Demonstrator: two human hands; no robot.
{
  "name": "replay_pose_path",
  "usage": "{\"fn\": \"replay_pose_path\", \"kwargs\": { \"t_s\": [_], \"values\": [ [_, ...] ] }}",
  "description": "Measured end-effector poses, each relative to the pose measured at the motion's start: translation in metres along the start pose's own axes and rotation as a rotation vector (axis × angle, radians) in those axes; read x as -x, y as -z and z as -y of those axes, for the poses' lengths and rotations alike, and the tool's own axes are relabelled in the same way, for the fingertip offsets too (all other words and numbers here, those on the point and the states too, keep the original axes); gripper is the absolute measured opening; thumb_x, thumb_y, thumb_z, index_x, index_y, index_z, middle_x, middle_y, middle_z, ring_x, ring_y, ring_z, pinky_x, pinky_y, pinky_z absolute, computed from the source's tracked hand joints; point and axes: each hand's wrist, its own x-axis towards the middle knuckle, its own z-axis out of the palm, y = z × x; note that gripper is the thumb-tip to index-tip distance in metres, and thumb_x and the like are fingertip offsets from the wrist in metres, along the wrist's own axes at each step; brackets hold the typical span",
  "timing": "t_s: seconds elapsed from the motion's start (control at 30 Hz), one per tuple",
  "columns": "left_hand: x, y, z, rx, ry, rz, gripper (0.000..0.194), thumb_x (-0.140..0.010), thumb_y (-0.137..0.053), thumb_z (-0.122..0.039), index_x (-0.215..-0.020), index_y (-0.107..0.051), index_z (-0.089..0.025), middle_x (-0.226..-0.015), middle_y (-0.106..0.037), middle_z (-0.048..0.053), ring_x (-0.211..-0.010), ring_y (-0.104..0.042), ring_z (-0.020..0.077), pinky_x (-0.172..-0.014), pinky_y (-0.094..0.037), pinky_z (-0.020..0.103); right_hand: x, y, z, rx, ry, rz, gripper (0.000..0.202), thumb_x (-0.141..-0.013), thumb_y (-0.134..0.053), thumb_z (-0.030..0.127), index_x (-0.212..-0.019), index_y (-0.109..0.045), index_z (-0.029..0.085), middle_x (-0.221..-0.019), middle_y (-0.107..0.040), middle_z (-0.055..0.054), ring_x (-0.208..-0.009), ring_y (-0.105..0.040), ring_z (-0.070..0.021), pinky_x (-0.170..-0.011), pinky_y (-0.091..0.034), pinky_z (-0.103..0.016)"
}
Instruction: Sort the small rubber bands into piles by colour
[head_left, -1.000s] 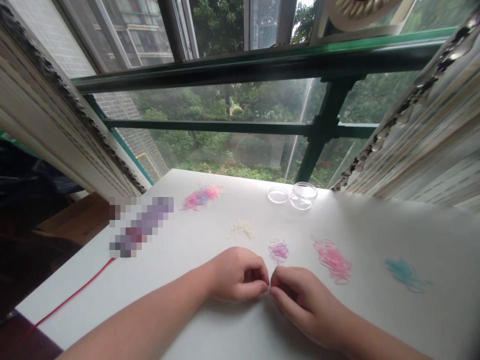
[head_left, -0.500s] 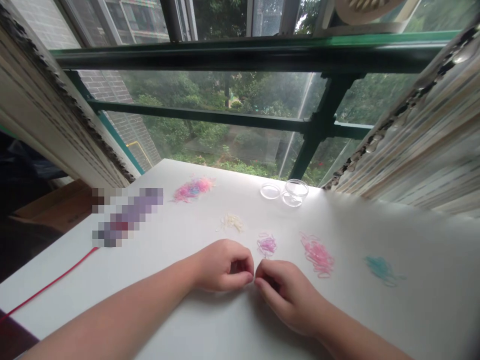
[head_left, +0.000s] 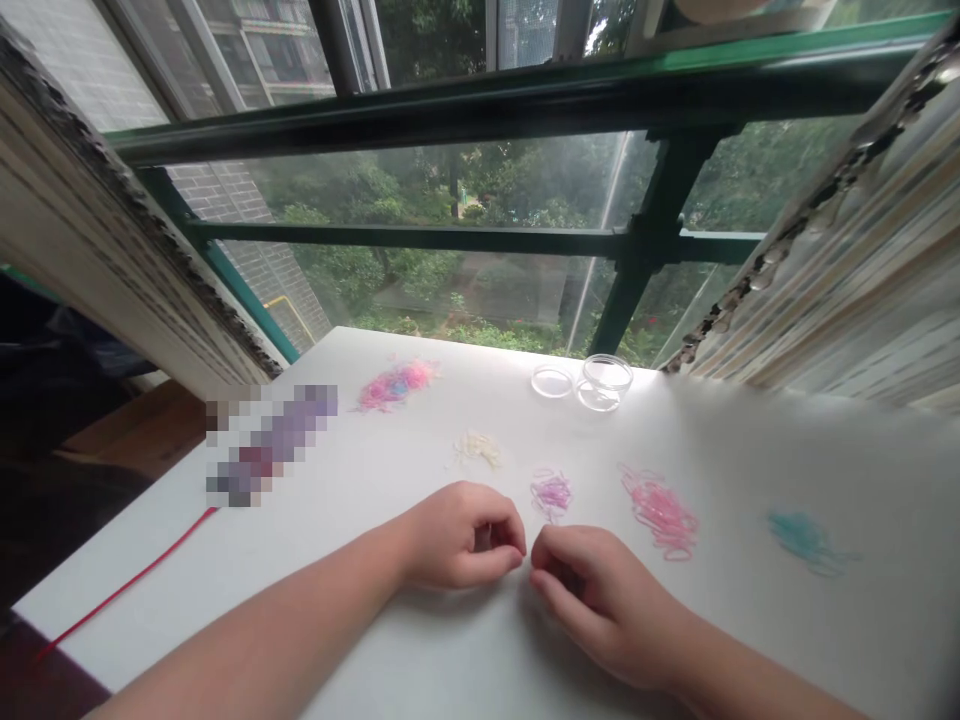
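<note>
Both forearms reach in from the bottom corners of the frame, bringing the left hand [head_left: 472,535] and the right hand [head_left: 600,600] close together at lower centre, fingers curled inward, each thumb tip near its own index fingertip.

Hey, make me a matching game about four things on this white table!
1. teal pile
2. round dishes
3. mixed-colour pile
4. purple pile

A. see-through
B. between the cream pile and pink pile
C. farthest right of the piles
D. farthest left of the piles

Right pairs: 1-C, 2-A, 3-D, 4-B
</note>
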Motion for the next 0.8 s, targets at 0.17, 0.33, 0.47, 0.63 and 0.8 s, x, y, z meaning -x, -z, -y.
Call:
{"fn": "replay_pose_path", "kwargs": {
  "t_s": [0.17, 0.33, 0.47, 0.63, 0.8],
  "values": [
    [0.001, 0.018, 0.005, -0.144, 0.028, -0.283, 0.009, -0.078, -0.054, -0.018, -0.078, -0.063, -0.017, -0.076, -0.064, 0.002, -0.073, -0.056, 0.012, -0.072, -0.044, 0.024, 0.0, 0.0, 0.0, 0.02, -0.008, 0.006, 0.012, -0.081, -0.046, 0.018, -0.069, -0.044, 0.02, -0.06, -0.045, 0.003, -0.056, -0.039, -0.0104, -0.054, -0.031, -0.023],
    [0.0, 0.033, 0.022, -0.331, 0.185, -0.503, 0.015, -0.08, -0.052, -0.022, -0.08, -0.067, -0.019, -0.08, -0.066, 0.002, -0.076, -0.057, 0.014, -0.073, -0.045, 0.025, 0.0, -0.001, 0.001, 0.038, -0.016, 0.007, 0.013, -0.081, -0.045, 0.019, -0.069, -0.043, 0.02, -0.06, -0.046, 0.003, -0.056, -0.04, -0.0107, -0.054, -0.032, -0.023],
    [-0.001, 0.034, 0.033, -0.389, 0.261, -0.524, 0.017, -0.079, -0.053, -0.026, -0.083, -0.069, -0.021, -0.081, -0.067, 0.002, -0.078, -0.058, 0.0151, -0.073, -0.046, 0.025, 0.0, -0.001, 0.0, 0.039, -0.009, -0.001, 0.012, -0.081, -0.046, 0.018, -0.069, -0.043, 0.02, -0.06, -0.045, 0.003, -0.056, -0.04, -0.0106, -0.054, -0.032, -0.023],
    [0.002, 0.039, 0.035, -0.398, 0.304, -0.526, 0.023, -0.08, -0.05, -0.028, -0.088, -0.071, -0.021, -0.088, -0.069, 0.002, -0.08, -0.06, 0.0156, -0.073, -0.047, 0.025, 0.0, -0.002, 0.0, 0.049, -0.007, 0.001, 0.014, -0.082, -0.045, 0.02, -0.068, -0.042, 0.02, -0.061, -0.045, 0.003, -0.057, -0.04, -0.0108, -0.054, -0.031, -0.023],
    [0.014, 0.062, 0.047, -0.418, 0.454, -0.671, 0.026, -0.078, -0.048, -0.026, -0.091, -0.07, -0.021, -0.089, -0.071, 0.001, -0.072, -0.062, 0.015, -0.07, -0.049, 0.024, -0.002, -0.003, 0.001, 0.052, -0.01, 0.003, 0.014, -0.081, -0.044, 0.019, -0.067, -0.04, 0.02, -0.061, -0.045, 0.003, -0.056, -0.04, -0.0109, -0.054, -0.031, -0.023]
  ]
}}
